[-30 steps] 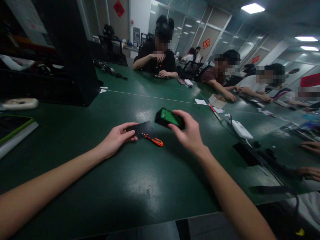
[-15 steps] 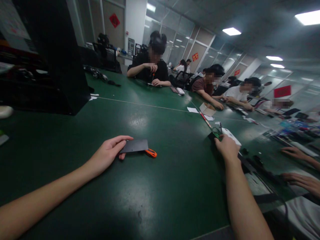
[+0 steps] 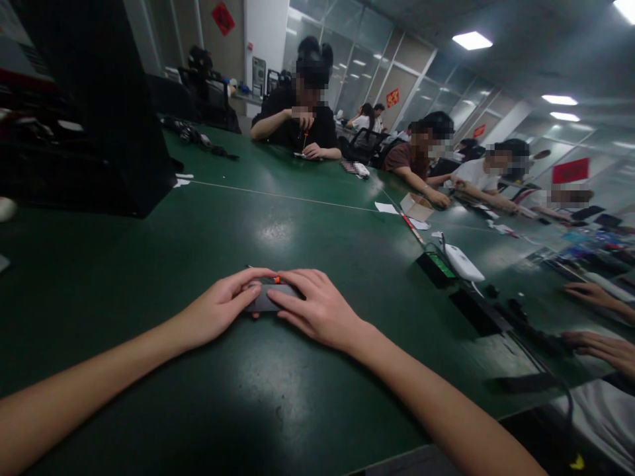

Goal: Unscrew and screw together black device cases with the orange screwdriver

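A dark grey flat rectangular plate [image 3: 264, 301] is held between both hands above the table's middle. My left hand [image 3: 223, 309] is closed on its left end, thumb on top. My right hand [image 3: 322, 309] grips the right end, thumb and fingers laid over the plate. Behind the plate a small piece of an orange-handled tool [image 3: 277, 279] shows between my fingertips; hands and plate hide the rest, so I cannot tell whether it is held or lies on the table.
The green table [image 3: 198, 403] carries a black stand [image 3: 114, 132] at left. To the right lie a black-and-green box [image 3: 437, 266], a white rounded device [image 3: 464, 262], cables and a small open carton [image 3: 417, 206]. A co-worker's hands [image 3: 598, 344] rest at far right.
My right hand has come from the black-and-green box at right to the plate and taken its right end. The orange handle, which stuck out to the right, is now mostly hidden.
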Available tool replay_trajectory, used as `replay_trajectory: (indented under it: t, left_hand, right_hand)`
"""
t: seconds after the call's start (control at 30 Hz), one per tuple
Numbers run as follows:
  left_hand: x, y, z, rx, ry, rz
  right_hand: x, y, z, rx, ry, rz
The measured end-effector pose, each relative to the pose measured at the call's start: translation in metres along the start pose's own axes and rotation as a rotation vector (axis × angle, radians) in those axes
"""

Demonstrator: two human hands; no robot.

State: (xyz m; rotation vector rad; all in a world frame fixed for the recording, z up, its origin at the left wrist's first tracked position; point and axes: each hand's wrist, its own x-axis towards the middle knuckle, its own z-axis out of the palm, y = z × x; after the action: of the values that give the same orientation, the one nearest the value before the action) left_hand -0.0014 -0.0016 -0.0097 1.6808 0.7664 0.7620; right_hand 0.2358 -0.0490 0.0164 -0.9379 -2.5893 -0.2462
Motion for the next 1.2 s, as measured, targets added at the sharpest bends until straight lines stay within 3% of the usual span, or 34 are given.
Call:
replay_trajectory:
  t: [0.07, 0.17, 0.23, 0.3, 0.33, 0.4, 0.5, 0.63, 0.77, 1.0, 1.2]
  left_hand:
    - [0.000, -0.002, -0.001, 0.005, -0.028, -0.002]
    - [0.001, -0.005, -0.001, -0.014, -0.010, 0.001]
    - [0.002, -0.004, -0.001, -0.037, 0.019, 0.006]
    - [0.003, -0.003, -0.001, -0.040, 0.038, 0.011]
    - [0.003, -0.002, -0.001, -0.035, 0.041, 0.011]
    - [0.003, 0.000, 0.000, -0.020, 0.035, 0.008]
    - [0.003, 0.003, 0.000, 0.002, 0.021, 0.009]
    - [0.003, 0.003, -0.001, 0.023, 0.003, 0.004]
    - [0.002, 0.003, -0.001, 0.036, -0.006, -0.011]
    - [0.002, 0.003, -0.001, 0.061, -0.010, -0.010]
    - [0.002, 0.003, 0.000, 0.091, -0.006, 0.000]
  right_hand:
    - [0.000, 0.001, 0.003, 0.018, -0.003, -0.031]
    - [-0.012, 0.038, -0.011, -0.014, -0.023, 0.028]
    - [-0.033, 0.080, -0.034, -0.108, 0.018, 0.289]
    - [-0.067, 0.124, -0.065, -0.328, 0.060, 0.769]
    - [-0.088, 0.143, -0.081, -0.399, 0.100, 0.928]
    - [-0.129, 0.172, -0.107, -0.492, 0.141, 1.159]
    - [-0.176, 0.188, -0.126, -0.555, 0.104, 1.420]
    - [-0.194, 0.189, -0.118, -0.534, -0.017, 1.470]
    - [-0.189, 0.192, -0.111, -0.525, -0.116, 1.451]
    - [-0.187, 0.187, -0.118, -0.519, -0.246, 1.460]
    - [-0.179, 0.186, -0.116, -0.607, -0.295, 1.383]
